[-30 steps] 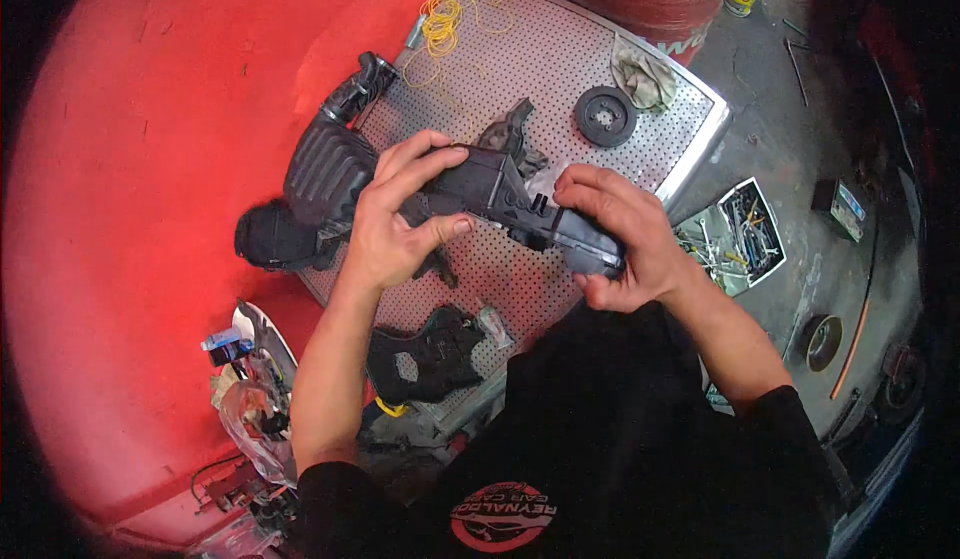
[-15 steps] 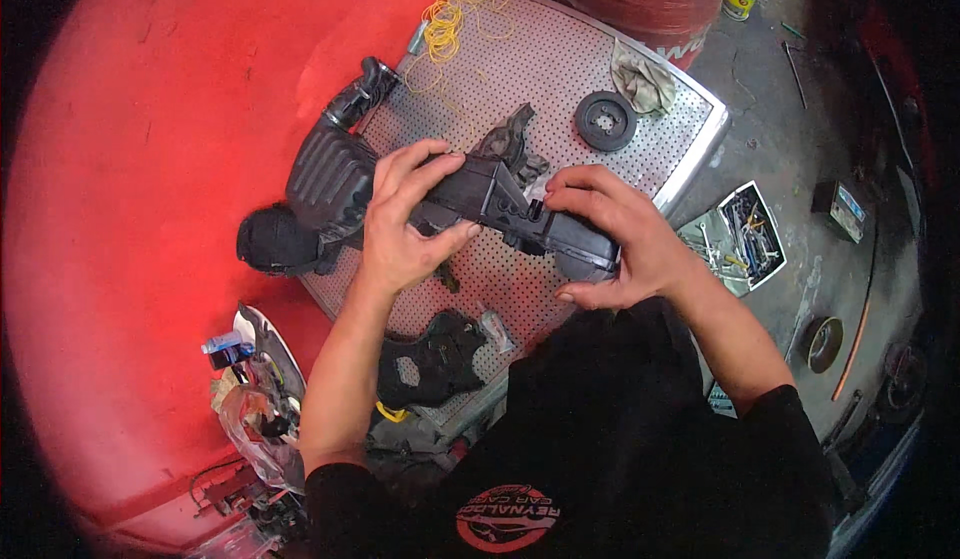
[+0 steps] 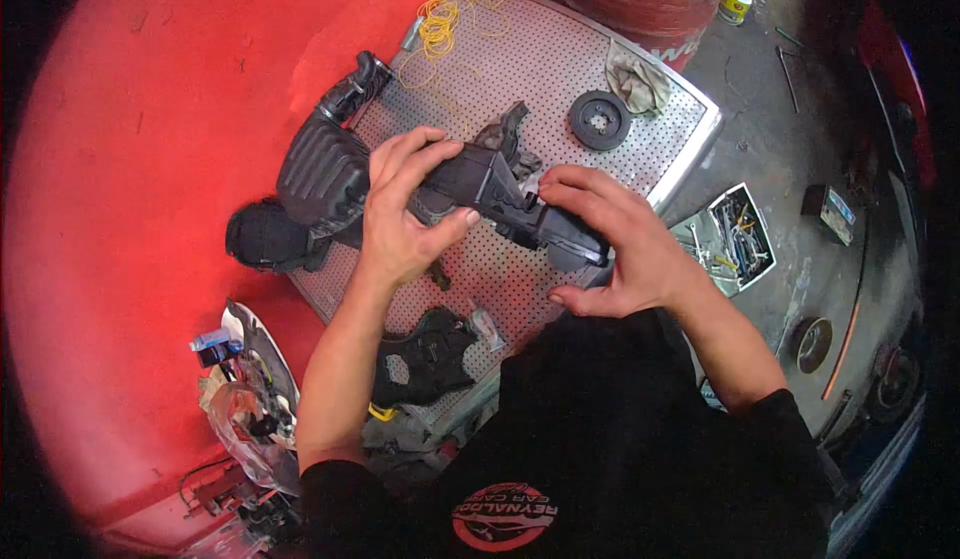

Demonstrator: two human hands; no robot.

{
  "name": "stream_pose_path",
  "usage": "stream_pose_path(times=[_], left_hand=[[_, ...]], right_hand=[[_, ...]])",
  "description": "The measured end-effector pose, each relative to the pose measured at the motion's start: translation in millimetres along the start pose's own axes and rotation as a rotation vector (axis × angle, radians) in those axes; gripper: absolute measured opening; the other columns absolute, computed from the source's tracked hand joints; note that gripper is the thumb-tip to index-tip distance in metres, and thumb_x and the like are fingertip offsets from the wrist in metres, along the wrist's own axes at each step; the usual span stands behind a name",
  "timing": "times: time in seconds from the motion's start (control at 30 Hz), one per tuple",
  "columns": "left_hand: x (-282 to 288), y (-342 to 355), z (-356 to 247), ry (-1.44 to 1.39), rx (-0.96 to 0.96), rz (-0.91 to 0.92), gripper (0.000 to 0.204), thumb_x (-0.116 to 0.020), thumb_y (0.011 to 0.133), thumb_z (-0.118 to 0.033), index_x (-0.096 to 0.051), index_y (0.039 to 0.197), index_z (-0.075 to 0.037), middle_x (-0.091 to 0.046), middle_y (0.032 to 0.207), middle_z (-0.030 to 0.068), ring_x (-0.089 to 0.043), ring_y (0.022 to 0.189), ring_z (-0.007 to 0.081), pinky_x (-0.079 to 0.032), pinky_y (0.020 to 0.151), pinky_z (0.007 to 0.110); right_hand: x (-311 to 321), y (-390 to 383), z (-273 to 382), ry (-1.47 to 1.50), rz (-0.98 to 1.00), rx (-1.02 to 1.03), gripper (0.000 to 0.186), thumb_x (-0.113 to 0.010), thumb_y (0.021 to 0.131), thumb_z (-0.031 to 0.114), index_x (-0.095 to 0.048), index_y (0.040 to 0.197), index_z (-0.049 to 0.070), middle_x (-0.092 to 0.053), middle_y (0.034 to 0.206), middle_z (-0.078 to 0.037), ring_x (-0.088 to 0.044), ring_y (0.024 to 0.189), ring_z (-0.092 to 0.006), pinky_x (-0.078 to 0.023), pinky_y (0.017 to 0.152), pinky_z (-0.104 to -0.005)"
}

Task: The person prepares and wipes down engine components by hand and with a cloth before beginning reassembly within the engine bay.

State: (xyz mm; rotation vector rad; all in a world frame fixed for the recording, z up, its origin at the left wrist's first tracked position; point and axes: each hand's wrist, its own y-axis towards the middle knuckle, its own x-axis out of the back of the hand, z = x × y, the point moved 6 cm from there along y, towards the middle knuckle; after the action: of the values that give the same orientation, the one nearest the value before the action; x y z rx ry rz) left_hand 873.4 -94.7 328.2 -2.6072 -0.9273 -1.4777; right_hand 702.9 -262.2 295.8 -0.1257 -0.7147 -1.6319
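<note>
A black plastic duct-like part (image 3: 497, 185), with a ribbed bracket and a rounded right end, is held between both hands above a perforated metal table. My left hand (image 3: 400, 204) wraps its left end, fingers over the far side and thumb along the near side. My right hand (image 3: 625, 239) grips the right end, fingertips near a small upright tab and thumb below the rounded end. Beyond the part lies a dark irregular bracket (image 3: 508, 131) on the table. The undersides of the part and some fingertips are hidden.
On the table (image 3: 545, 44) are a black pulley-like wheel (image 3: 600, 120), a grey rag (image 3: 637, 77), yellow cord (image 3: 440, 24) and a black cover (image 3: 428, 357). A ribbed black air-intake housing (image 3: 325, 169) lies at the left edge. A tool tray (image 3: 742, 234) stands right.
The surroundings have shifted slightly left in view. The held part has tipped a little, and my right thumb sits slightly farther from its rounded end.
</note>
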Motion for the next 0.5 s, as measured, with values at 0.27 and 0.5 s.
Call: stream_pose_path(times=[0.27, 0.5], left_hand=[[11, -23, 16, -0.014, 0.118, -0.051, 0.11, -0.085, 0.062, -0.05, -0.04, 0.153, -0.007, -0.036, 0.159, 0.0199, -0.032, 0.147, 0.0376, -0.025, 0.12, 0.049], [-49, -132, -8, -0.328, 0.73, -0.84, 0.077, -0.072, 0.085, -0.004, -0.037, 0.153, -0.002, -0.05, 0.149, 0.0165, -0.046, 0.138, 0.0284, -0.038, 0.111, 0.039]], right_hand=[[-7, 13, 6, 0.04, 0.171, 0.051, 0.079, -0.086, 0.064, 0.023, -0.052, 0.133, 0.005, -0.05, 0.134, -0.022, -0.05, 0.127, -0.0415, -0.044, 0.108, -0.0467], [-10, 28, -3, 0.045, 0.209, 0.105, 0.082, -0.092, 0.064, 0.034, -0.052, 0.129, 0.004, -0.05, 0.128, -0.022, -0.051, 0.12, -0.0425, -0.044, 0.105, -0.0479]])
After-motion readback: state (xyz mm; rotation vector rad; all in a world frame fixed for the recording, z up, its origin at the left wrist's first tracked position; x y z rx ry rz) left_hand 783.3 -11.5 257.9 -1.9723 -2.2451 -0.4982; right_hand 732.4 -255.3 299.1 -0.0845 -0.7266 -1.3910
